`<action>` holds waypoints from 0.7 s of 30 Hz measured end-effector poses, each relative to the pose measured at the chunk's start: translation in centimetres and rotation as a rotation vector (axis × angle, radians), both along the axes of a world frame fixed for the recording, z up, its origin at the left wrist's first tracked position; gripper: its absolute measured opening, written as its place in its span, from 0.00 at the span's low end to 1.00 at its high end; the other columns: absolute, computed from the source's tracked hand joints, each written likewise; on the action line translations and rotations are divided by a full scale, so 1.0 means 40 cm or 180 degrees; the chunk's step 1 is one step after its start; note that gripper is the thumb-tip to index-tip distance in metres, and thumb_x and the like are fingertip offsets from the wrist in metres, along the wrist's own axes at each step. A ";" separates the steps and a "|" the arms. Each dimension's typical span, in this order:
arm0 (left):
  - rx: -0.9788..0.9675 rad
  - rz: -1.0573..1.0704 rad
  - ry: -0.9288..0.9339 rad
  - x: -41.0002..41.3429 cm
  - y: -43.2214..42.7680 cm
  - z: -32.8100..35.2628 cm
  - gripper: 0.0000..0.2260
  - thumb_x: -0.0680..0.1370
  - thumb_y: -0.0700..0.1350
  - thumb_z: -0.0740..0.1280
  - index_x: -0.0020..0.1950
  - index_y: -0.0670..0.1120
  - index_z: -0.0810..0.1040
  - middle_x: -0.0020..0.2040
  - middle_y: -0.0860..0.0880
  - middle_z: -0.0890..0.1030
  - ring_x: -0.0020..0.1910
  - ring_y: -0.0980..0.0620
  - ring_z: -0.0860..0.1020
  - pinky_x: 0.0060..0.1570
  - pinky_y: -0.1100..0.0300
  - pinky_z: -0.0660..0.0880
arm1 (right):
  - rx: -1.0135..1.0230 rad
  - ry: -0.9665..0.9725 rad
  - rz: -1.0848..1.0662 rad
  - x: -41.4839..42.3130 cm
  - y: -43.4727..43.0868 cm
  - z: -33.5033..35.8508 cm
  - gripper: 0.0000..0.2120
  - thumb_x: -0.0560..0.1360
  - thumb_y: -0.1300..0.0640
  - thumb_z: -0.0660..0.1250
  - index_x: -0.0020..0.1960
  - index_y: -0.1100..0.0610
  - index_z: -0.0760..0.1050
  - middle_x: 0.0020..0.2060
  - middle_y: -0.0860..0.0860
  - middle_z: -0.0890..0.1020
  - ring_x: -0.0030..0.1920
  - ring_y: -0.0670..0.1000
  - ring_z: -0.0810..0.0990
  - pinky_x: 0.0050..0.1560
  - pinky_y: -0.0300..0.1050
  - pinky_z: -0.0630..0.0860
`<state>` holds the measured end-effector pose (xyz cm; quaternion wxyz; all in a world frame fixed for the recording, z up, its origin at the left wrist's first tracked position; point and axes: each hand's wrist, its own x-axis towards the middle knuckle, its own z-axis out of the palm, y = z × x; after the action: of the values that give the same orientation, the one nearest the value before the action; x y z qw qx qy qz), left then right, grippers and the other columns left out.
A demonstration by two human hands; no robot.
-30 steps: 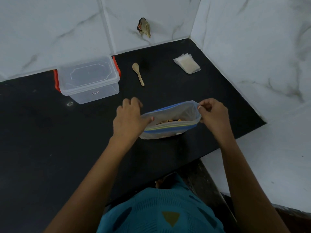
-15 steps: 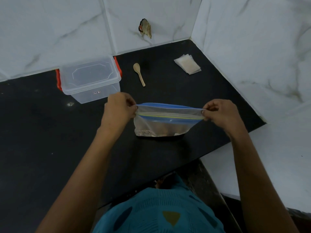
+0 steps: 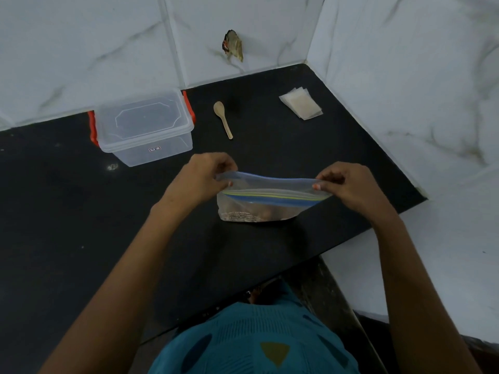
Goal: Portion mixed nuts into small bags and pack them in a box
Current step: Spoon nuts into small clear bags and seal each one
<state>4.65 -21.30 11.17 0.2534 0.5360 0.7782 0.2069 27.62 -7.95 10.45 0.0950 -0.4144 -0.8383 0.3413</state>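
Note:
A clear zip bag of nuts [image 3: 263, 205] with a blue and yellow seal strip stands on the black counter [image 3: 67, 211]. My left hand [image 3: 202, 176] pinches its top left corner and my right hand [image 3: 348, 184] pinches its top right corner, stretching the mouth wide between them. Brown nuts show dimly through the lower part. A clear plastic box [image 3: 144, 126] with red latches and its lid on sits at the back left. A small wooden spoon [image 3: 222, 118] lies beside it. A stack of small clear bags [image 3: 301, 103] lies at the back right.
White marble-look tiled walls close the counter at the back and right. A scrap [image 3: 233, 45] is stuck on the back wall. The counter's front edge runs diagonally just below the bag, with my teal shirt [image 3: 256, 344] under it.
The bag's mouth was gaping a second ago; my hands moved apart and pulled the top edge taut and nearly flat. Both hands rose slightly and keep their grip on the corners.

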 end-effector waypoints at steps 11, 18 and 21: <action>-0.0838 0.0128 -0.1445 -0.059 0.019 -0.018 0.07 0.79 0.46 0.60 0.44 0.49 0.76 0.45 0.52 0.76 0.44 0.57 0.73 0.47 0.60 0.69 | -0.1769 0.0310 -0.0402 -0.012 0.057 -0.022 0.09 0.74 0.59 0.66 0.52 0.49 0.74 0.43 0.49 0.80 0.46 0.46 0.78 0.43 0.40 0.74; -0.0672 0.1587 -0.4333 -0.063 0.023 -0.087 0.13 0.77 0.42 0.61 0.36 0.44 0.82 0.39 0.48 0.80 0.37 0.57 0.75 0.33 0.68 0.76 | -0.3748 0.2157 -0.1252 -0.037 0.060 -0.107 0.17 0.52 0.58 0.82 0.38 0.54 0.79 0.35 0.50 0.80 0.33 0.45 0.81 0.31 0.37 0.79; -0.0594 0.1690 -0.4885 -0.060 0.014 -0.094 0.08 0.70 0.41 0.65 0.41 0.46 0.84 0.44 0.47 0.77 0.37 0.57 0.70 0.32 0.69 0.74 | -0.4038 0.2545 -0.1174 -0.027 0.054 -0.128 0.24 0.38 0.58 0.85 0.33 0.53 0.82 0.33 0.49 0.83 0.35 0.47 0.83 0.35 0.41 0.80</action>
<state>2.24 -20.74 7.43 0.7019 0.0196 0.5031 0.5038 26.56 -5.80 5.34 0.1902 -0.3677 -0.3017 0.8588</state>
